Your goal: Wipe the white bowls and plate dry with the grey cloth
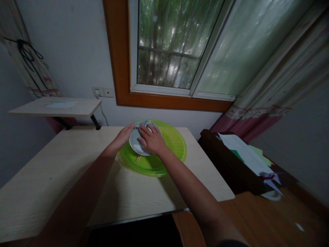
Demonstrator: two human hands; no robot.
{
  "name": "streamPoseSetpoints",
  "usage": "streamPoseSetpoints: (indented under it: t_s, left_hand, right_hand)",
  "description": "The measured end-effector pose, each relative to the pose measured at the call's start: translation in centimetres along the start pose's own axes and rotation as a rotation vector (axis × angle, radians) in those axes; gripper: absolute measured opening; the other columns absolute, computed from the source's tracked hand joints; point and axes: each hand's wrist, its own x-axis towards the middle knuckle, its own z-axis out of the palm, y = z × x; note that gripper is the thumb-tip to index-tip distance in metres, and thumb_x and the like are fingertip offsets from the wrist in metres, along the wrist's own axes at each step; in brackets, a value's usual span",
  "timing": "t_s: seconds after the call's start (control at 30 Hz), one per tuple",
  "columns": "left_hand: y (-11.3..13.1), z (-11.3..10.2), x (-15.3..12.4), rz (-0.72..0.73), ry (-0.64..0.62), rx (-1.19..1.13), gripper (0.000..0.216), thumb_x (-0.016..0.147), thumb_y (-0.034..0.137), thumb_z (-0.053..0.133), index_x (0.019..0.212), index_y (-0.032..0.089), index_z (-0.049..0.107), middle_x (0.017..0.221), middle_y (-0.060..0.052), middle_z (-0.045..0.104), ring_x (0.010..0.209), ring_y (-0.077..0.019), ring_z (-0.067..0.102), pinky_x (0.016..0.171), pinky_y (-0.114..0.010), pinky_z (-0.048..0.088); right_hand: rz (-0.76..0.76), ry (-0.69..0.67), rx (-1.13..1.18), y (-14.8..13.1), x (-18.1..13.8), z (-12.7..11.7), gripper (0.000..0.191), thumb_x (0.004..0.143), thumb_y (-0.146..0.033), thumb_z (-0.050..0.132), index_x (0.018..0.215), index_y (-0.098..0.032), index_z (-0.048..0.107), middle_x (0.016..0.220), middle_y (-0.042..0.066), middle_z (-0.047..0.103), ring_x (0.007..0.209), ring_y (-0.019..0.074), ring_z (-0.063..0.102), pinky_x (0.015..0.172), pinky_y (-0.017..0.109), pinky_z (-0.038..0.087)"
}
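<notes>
A round green plastic basin (174, 144) with a perforated bottom stands at the far edge of a pale wooden table (51, 178). Over it a small white plate (136, 142) is held tilted. My left hand (125, 135) grips the plate's left rim. My right hand (152, 140) lies across the plate's face with fingers pressed onto a grey cloth (145, 124) bunched at the plate's top. A thin wooden stick (138, 158), perhaps chopsticks, pokes out under the plate inside the basin.
A raised wooden shelf (56, 107) with a white sheet sits at the table's back left, wall sockets (102, 92) behind it. A dark wooden piece (226, 161) with papers (244, 152) stands to the right. Window and curtain behind.
</notes>
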Motion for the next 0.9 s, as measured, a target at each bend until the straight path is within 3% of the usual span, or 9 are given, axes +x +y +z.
streamPoseSetpoints:
  t_s: [0.17,0.37,0.57,0.73,0.9]
  left_hand:
    - [0.5,0.1,-0.4,-0.052,-0.013,-0.100,0.061,0.087,0.064,0.061,0.119,0.013,0.071,0.120,-0.014,0.075,0.116,-0.0287,0.067,0.107,-0.042,0.050]
    - [0.1,-0.1,-0.4,-0.042,0.074,-0.158,0.063,0.087,0.067,0.061,0.115,0.012,0.071,0.111,-0.013,0.076,0.110,-0.0276,0.068,0.102,-0.041,0.051]
    - [0.3,0.1,-0.5,0.019,0.188,-0.138,0.060,0.089,0.067,0.059,0.114,0.014,0.070,0.118,-0.014,0.074,0.122,-0.0284,0.063,0.108,-0.042,0.048]
    - [0.8,0.1,-0.7,0.029,0.245,-0.092,0.058,0.089,0.066,0.058,0.113,0.014,0.068,0.119,-0.014,0.073,0.126,-0.0300,0.061,0.110,-0.044,0.048]
    - [1.1,0.1,-0.8,0.028,0.261,-0.093,0.053,0.090,0.063,0.058,0.110,0.015,0.068,0.117,-0.014,0.072,0.122,-0.0290,0.062,0.108,-0.043,0.050]
  right_hand:
    - [0.170,0.052,-0.068,0.3,-0.1,-0.1,0.051,0.107,-0.044,0.042,0.152,-0.022,0.052,0.165,0.004,0.043,0.150,0.0354,0.037,0.125,0.055,0.024]
    - [0.283,0.109,-0.127,0.4,-0.2,-0.6,0.046,0.106,-0.040,0.043,0.142,-0.017,0.061,0.159,0.008,0.051,0.146,0.0356,0.040,0.120,0.050,0.031]
    - [0.359,0.060,-0.158,0.8,0.0,-0.9,0.051,0.109,-0.040,0.036,0.108,-0.011,0.078,0.117,0.017,0.075,0.119,0.0318,0.060,0.106,0.044,0.041]
    - [0.249,-0.012,-0.152,1.1,0.0,-0.7,0.056,0.109,-0.042,0.037,0.096,-0.011,0.081,0.098,0.016,0.078,0.095,0.0263,0.066,0.093,0.039,0.044]
    - [-0.051,-0.062,0.021,1.0,-0.2,-0.5,0.048,0.109,-0.039,0.042,0.093,-0.014,0.080,0.091,0.010,0.077,0.092,0.0215,0.064,0.094,0.035,0.045]
